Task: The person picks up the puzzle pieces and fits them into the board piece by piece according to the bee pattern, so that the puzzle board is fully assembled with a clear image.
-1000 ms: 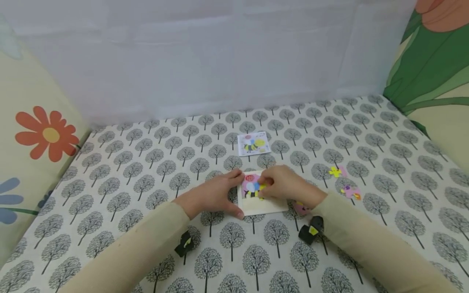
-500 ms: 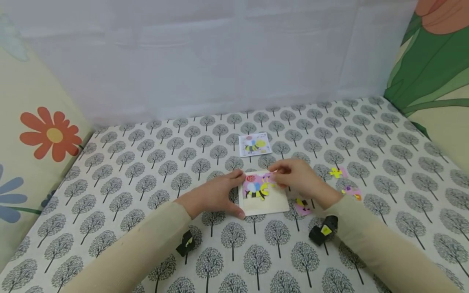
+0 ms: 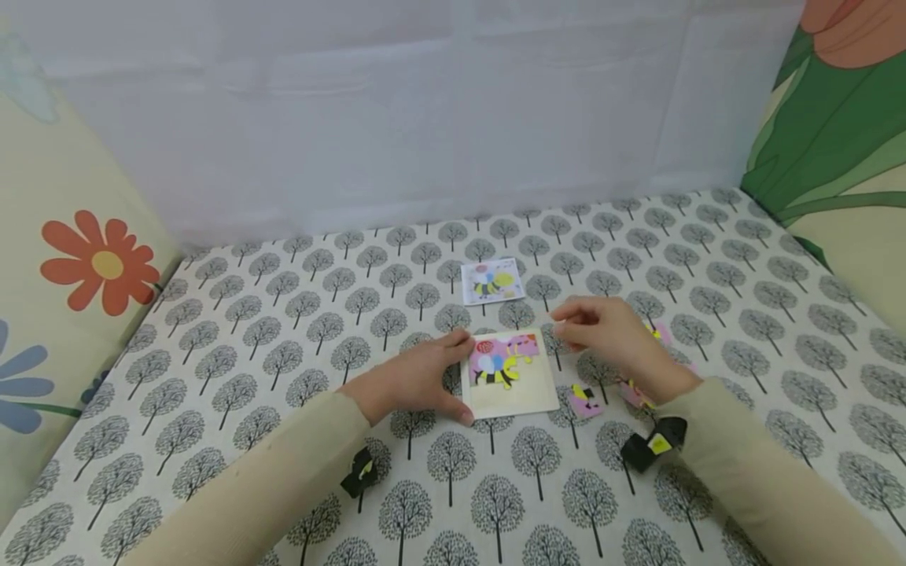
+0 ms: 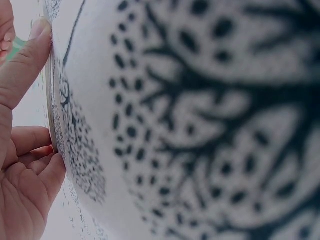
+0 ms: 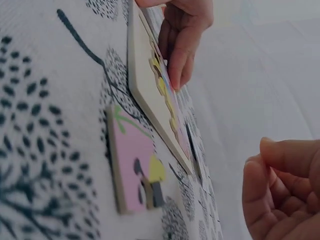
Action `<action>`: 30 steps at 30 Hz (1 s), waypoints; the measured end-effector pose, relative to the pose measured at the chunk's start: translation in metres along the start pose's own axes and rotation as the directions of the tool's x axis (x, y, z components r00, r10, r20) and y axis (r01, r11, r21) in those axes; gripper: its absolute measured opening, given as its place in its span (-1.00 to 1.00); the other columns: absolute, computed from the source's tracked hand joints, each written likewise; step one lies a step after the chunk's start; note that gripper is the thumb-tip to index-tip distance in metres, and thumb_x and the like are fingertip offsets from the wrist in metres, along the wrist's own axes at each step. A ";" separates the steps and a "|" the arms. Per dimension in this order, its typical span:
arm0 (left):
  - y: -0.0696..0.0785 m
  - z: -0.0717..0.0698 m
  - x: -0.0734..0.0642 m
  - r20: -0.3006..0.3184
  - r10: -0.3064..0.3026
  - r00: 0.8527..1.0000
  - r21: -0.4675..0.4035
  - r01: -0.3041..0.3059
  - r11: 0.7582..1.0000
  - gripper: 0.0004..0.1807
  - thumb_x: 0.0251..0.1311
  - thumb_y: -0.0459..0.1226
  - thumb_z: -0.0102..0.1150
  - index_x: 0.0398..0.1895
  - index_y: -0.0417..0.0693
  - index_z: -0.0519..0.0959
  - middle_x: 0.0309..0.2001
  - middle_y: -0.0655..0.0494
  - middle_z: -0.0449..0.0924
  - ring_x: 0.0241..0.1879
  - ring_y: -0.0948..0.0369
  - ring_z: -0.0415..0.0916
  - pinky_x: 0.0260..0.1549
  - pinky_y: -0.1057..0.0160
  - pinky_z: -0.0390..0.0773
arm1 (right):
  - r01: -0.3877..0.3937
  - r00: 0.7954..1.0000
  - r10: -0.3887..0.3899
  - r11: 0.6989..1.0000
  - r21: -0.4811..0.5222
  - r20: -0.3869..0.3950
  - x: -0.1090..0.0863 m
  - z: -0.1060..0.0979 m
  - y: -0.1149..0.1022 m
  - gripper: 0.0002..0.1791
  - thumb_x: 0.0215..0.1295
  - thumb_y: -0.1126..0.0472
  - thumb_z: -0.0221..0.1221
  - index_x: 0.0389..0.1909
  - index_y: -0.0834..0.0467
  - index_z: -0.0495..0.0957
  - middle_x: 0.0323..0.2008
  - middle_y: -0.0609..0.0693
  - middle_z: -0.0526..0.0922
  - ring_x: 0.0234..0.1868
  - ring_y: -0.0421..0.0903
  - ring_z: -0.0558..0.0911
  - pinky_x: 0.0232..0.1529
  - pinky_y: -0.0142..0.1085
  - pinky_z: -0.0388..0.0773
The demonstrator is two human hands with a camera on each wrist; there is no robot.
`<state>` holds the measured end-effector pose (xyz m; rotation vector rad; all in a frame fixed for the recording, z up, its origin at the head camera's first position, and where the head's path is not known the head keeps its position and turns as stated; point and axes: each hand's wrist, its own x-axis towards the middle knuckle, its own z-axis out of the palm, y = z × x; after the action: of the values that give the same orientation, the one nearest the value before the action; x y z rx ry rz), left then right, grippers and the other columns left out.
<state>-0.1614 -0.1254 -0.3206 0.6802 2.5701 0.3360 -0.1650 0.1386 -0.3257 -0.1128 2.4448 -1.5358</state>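
In the head view a shallow pale puzzle tray [image 3: 511,399] lies on the cloth. Joined pink, yellow and black bee pieces [image 3: 497,365] fill its upper part; the lower part shows bare tray. My left hand [image 3: 418,377] holds the tray's left side, thumb at the lower corner and fingers at the upper one. My right hand [image 3: 612,334] hovers right of the tray, fingers loosely curled, thumb and index fingertips close together with nothing visible between them. A loose pink puzzle piece [image 5: 131,165] with yellow and black parts lies between tray and right forearm.
A bee picture card [image 3: 492,281] lies behind the tray. Another loose puzzle piece [image 3: 637,393] shows beside the right wrist, and a yellow and pink piece [image 3: 660,332] is partly hidden behind the right hand. A white sheet [image 3: 425,118] stands at the back.
My right hand has drawn back from the tray's upper right to the right, uncovering a pink piece in that corner. The left hand stays at the tray's left side.
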 end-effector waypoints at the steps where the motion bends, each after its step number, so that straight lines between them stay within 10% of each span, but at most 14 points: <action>1: 0.000 0.000 0.000 -0.001 0.000 1.000 0.001 0.000 1.000 0.21 -0.31 0.13 0.43 0.43 -0.05 -0.01 0.47 0.04 -0.23 0.42 -0.03 -0.14 0.38 0.03 -0.07 | -0.003 1.000 0.003 1.000 0.008 -0.003 -0.001 -0.002 0.000 -0.67 0.26 0.20 0.15 0.03 0.20 0.51 -0.23 0.14 0.61 -0.28 -0.02 0.58 -0.19 -0.23 0.60; 17: 0.000 0.001 -0.002 -0.005 -0.004 1.000 -0.004 0.004 1.000 0.21 -0.30 0.14 0.42 0.43 -0.04 0.00 0.47 0.06 -0.23 0.42 -0.02 -0.14 0.38 0.03 -0.06 | 0.033 0.998 -0.036 0.998 -0.046 -0.059 -0.013 -0.029 0.010 -0.64 0.27 0.17 0.15 0.03 0.27 0.51 -0.31 0.00 0.60 -0.36 -0.17 0.52 -0.29 -0.32 0.56; 30: -0.001 0.002 0.000 -0.004 -0.004 1.000 0.002 0.004 1.000 0.21 -0.31 0.14 0.42 0.43 -0.03 -0.01 0.47 0.07 -0.24 0.42 -0.01 -0.15 0.38 0.03 -0.06 | -0.016 0.998 0.010 0.995 -0.101 -0.059 -0.024 -0.049 0.019 -0.53 0.29 0.00 0.11 0.12 0.18 0.45 0.03 0.14 0.53 -0.02 0.02 0.53 -0.04 -0.18 0.54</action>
<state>-0.1605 -0.1262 -0.3230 0.6757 2.5760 0.3341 -0.1529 0.1940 -0.3183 -0.0714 2.5644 -1.4287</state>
